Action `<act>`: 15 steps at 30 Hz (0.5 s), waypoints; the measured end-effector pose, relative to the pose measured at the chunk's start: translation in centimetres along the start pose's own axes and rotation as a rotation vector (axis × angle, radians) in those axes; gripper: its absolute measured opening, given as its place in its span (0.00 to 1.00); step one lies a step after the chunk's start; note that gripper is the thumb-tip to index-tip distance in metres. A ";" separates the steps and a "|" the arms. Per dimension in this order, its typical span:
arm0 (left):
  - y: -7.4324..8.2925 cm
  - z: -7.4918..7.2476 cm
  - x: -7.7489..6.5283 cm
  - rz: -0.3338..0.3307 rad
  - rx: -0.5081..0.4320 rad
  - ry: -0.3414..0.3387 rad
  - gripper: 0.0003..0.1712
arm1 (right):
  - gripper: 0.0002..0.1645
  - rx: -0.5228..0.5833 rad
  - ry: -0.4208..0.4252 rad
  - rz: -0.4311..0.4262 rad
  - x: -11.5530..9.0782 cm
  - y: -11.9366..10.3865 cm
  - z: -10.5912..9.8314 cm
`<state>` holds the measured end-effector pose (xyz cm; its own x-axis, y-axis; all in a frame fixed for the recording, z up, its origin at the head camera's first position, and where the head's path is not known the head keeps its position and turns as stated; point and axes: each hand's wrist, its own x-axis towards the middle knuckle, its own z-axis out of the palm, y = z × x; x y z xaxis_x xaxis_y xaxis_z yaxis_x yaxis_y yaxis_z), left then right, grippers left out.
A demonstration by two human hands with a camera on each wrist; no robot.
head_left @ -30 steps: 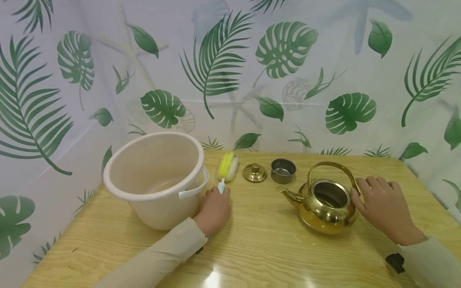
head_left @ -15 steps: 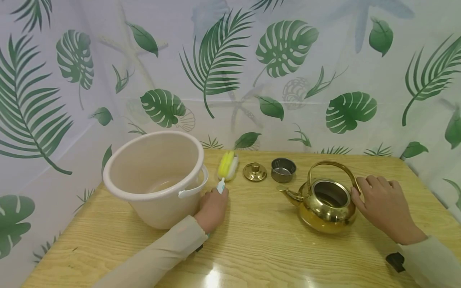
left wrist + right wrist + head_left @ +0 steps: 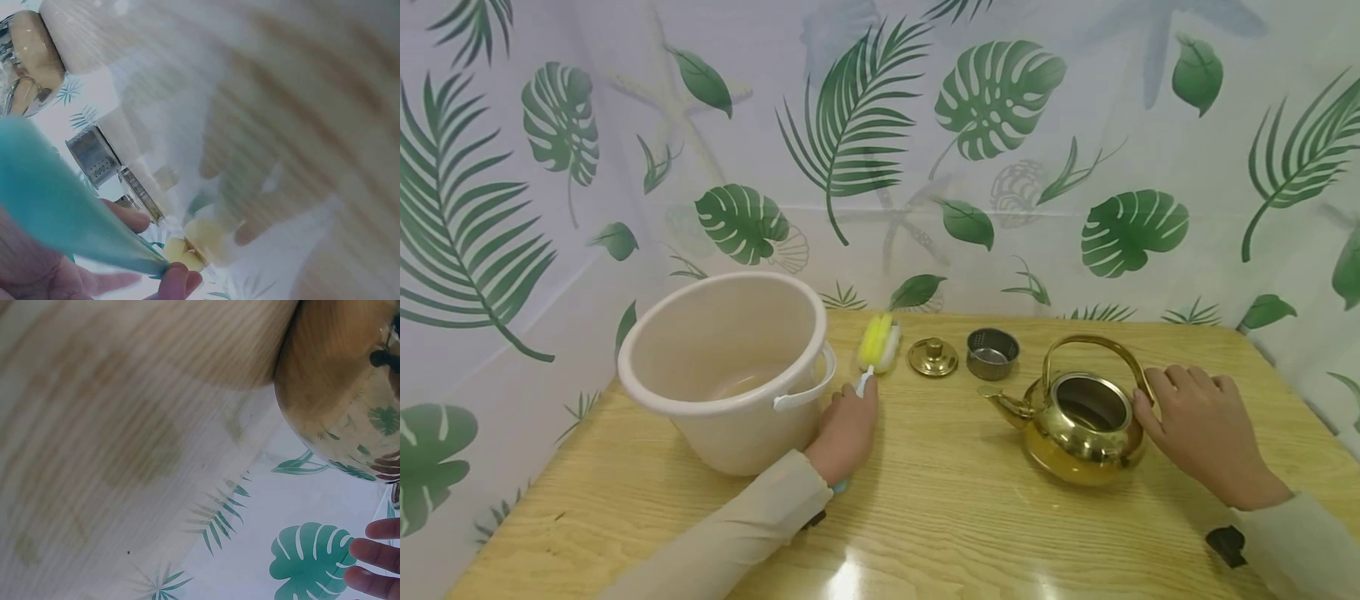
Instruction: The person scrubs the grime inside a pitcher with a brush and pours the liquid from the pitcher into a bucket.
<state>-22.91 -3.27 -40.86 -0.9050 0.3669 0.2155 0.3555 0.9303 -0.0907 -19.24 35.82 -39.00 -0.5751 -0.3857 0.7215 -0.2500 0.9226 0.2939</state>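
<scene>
In the head view my left hand (image 3: 847, 427) grips the pale blue handle of a sponge brush (image 3: 877, 343), its yellow and white head pointing away over the table. The left wrist view shows the turquoise brush handle (image 3: 75, 206) large, with fingers and thumb around it. At the right, my right hand (image 3: 1204, 425) holds the lower right end of the arched handle on a brass kettle (image 3: 1078, 454). The kettle stands upright without its lid, spout to the left. In the right wrist view several fingertips (image 3: 375, 553) show beside the shiny kettle body (image 3: 337, 394); the thumb is hidden there.
A large cream bucket (image 3: 745, 433) stands left of the left forearm, its handle hanging toward the hand. Behind, the brass lid (image 3: 932, 358) and a perforated metal strainer (image 3: 992, 357) sit on the wooden table (image 3: 925, 517). A leaf-patterned sheet (image 3: 880, 167) covers the back.
My left hand has shifted slightly on the brush handle, and its fingertips are closer to the sponge head. The handle's rear end now shows below the wrist. Right hand and kettle have stayed put.
</scene>
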 end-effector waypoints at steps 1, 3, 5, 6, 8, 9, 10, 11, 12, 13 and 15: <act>0.0 0.0 0.0 -0.010 -0.008 -0.009 0.29 | 0.36 0.001 -0.001 0.002 0.0 0.0 0.0; 0.1 -0.1 0.1 -0.027 -0.019 -0.030 0.32 | 0.36 0.003 -0.002 0.005 0.0 0.0 0.0; 0.0 -0.1 0.3 -0.038 -0.036 -0.056 0.29 | 0.36 0.007 -0.002 0.008 0.0 0.1 0.0; 0.0 -0.1 0.4 -0.041 -0.055 -0.070 0.25 | 0.37 0.009 -0.001 0.008 0.0 0.1 0.0; -0.2 -0.2 0.6 -0.065 -0.142 -0.110 0.17 | 0.38 0.009 -0.001 0.006 0.0 0.1 0.1; -0.3 -0.2 0.7 -0.085 -0.206 -0.131 0.13 | 0.38 0.011 -0.001 0.006 0.0 0.1 0.1; -0.4 -0.3 0.8 -0.107 -0.265 -0.157 0.09 | 0.39 0.012 0.000 0.004 0.0 0.1 0.1; -0.4 -0.3 0.9 -0.131 -0.325 -0.183 0.07 | 0.40 0.013 -0.002 0.003 0.0 0.1 0.1; -0.5 -0.3 0.9 -0.167 -0.396 -0.207 0.06 | 0.40 0.014 -0.002 0.003 -0.1 0.1 0.1; -0.5 -0.4 0.9 -0.202 -0.454 -0.229 0.07 | 0.41 0.016 -0.005 0.005 -0.1 0.1 0.1; -0.5 -0.5 0.9 -0.243 -0.511 -0.261 0.09 | 0.42 0.021 -0.010 0.009 -0.1 0.0 0.1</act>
<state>-23.78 -3.41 -40.15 -0.9784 0.1912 -0.0787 0.1411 0.8956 0.4219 -19.27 35.89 -39.16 -0.5852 -0.3777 0.7175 -0.2610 0.9255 0.2744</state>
